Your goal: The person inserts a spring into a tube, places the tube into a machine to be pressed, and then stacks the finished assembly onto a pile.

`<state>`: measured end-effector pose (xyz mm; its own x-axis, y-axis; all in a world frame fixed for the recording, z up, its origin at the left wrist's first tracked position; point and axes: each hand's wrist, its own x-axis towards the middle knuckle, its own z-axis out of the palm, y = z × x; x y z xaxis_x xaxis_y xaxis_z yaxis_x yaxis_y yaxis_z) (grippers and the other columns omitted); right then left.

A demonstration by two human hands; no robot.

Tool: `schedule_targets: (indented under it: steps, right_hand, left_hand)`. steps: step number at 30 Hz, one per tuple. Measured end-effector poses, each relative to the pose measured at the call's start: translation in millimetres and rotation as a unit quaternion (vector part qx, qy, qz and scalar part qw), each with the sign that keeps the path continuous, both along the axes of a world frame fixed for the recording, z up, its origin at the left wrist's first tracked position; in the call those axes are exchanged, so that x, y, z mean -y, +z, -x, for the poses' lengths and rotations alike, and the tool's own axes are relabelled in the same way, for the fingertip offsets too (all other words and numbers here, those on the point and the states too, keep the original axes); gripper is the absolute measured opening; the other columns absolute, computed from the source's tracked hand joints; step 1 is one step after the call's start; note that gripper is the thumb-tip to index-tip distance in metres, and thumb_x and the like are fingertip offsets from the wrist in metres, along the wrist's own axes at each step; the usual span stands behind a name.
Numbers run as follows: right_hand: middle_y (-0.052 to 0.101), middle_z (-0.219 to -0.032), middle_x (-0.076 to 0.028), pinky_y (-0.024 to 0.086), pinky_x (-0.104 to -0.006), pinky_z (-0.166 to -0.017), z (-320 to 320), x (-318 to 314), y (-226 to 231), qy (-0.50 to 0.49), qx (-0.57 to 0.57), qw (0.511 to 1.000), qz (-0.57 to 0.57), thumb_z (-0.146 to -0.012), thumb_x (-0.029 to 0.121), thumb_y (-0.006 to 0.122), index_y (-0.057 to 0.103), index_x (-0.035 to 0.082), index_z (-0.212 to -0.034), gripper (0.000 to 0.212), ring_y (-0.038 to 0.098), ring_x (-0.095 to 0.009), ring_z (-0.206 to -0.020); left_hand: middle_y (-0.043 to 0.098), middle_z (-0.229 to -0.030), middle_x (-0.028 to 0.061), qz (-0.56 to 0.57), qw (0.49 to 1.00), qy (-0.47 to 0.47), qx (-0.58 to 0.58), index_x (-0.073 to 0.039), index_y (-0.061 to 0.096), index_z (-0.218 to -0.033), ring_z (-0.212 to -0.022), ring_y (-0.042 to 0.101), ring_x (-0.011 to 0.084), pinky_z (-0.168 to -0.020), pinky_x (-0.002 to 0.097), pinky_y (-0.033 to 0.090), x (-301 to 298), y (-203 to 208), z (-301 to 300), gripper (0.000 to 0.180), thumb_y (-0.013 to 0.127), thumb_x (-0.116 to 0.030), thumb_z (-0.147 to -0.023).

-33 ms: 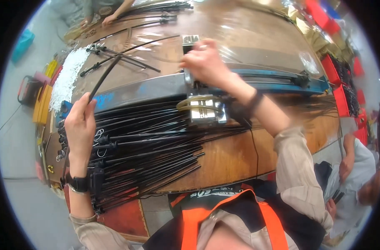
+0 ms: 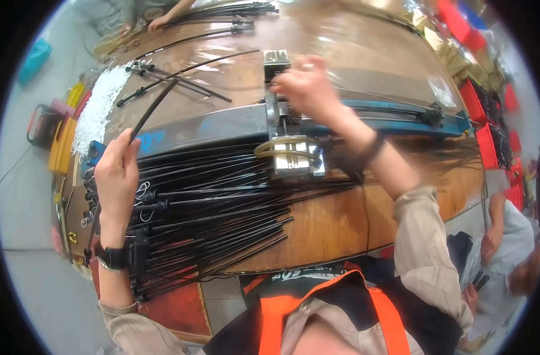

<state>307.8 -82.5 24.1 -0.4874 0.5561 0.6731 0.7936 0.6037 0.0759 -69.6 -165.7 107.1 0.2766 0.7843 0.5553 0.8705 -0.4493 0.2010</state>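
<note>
My left hand [image 2: 117, 171] is closed around a thin black rod [image 2: 154, 109], which slants up and to the right from my fist over the table. At the middle, my right hand [image 2: 308, 89] is somewhat blurred, its fingers curled just right of a small metal clamping machine [image 2: 290, 157] mounted across a long rail [image 2: 222, 127]. What those fingers pinch, if anything, is hidden. Many black rods [image 2: 222, 201] with dark end fittings lie in a heap between my left forearm and the machine. Several more rods with fittings [image 2: 187, 83] lie crossed beyond the rail.
A pile of small white pieces [image 2: 98, 109] spreads at the table's left edge. Red bins [image 2: 487, 142] with dark parts line the right side. Another person's hand [image 2: 160, 22] rests near rods at the far left; a second person [image 2: 506, 236] is at the lower right.
My right hand has shifted slightly to the right, away from the machine's far block. The left hand keeps its hold on the black rod. The whole view has shifted a little.
</note>
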Motion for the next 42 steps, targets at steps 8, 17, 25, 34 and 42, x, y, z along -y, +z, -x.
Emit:
schedule_targets:
  steps: [8,17,25,34,42]
  right_hand:
    - [0.071,-0.088,-0.005,0.035,-0.0393,-0.097,-227,95,-11,-0.238,0.034,0.971,-0.006,-0.083,0.008,0.065,0.068,0.012,-0.089,0.008,0.061,-0.024,-0.094]
    - [0.062,-0.083,-0.007,0.041,-0.0383,-0.087,-271,95,-40,-0.252,-0.032,0.967,-0.006,-0.087,0.011,0.066,0.064,0.007,-0.092,0.007,0.057,-0.026,-0.09]
    - [0.06,-0.085,-0.008,0.043,-0.0387,-0.083,-260,98,-38,-0.257,-0.046,0.965,-0.016,-0.088,0.011,0.065,0.062,0.005,-0.093,0.008,0.056,-0.027,-0.088]
    - [0.063,-0.092,-0.008,0.043,-0.0377,-0.087,-250,99,-37,-0.258,-0.083,0.963,-0.004,-0.09,0.01,0.063,0.063,0.004,-0.096,0.008,0.056,-0.026,-0.094]
    - [0.067,-0.116,-0.008,0.039,-0.0364,-0.102,-213,111,-33,-0.233,-0.092,0.968,-0.007,-0.092,0.009,0.062,0.066,0.005,-0.113,0.022,0.055,-0.028,-0.117]
  left_hand:
    - [0.066,-0.084,0.0102,0.044,0.989,-0.098,-0.106,-0.012,0.067,-0.1,-0.076,0.066,0.0311,-0.064,0.0407,0.053,-45,-44,-46,0.013,0.064,-0.014,-0.088]
    - [0.061,-0.075,0.0098,0.028,0.98,-0.191,-0.051,-0.01,0.062,-0.086,-0.073,0.063,0.0312,-0.063,0.0409,0.051,-88,-91,-135,0.017,0.06,-0.026,-0.092]
    - [0.061,-0.075,0.0104,0.025,0.986,-0.165,0.015,-0.009,0.063,-0.081,-0.073,0.062,0.0321,-0.065,0.043,0.05,-81,-98,-148,0.02,0.062,-0.027,-0.09]
    - [0.06,-0.075,0.0081,-0.017,0.976,-0.218,0.021,-0.01,0.064,-0.08,-0.071,0.06,0.0291,-0.065,0.0396,0.048,-88,-99,-143,0.013,0.068,-0.022,-0.084]
    - [0.058,-0.077,0.0088,-0.052,0.971,-0.224,0.059,-0.01,0.061,-0.08,-0.071,0.06,0.0293,-0.066,0.0409,0.048,-83,-99,-156,0.015,0.068,-0.022,-0.085]
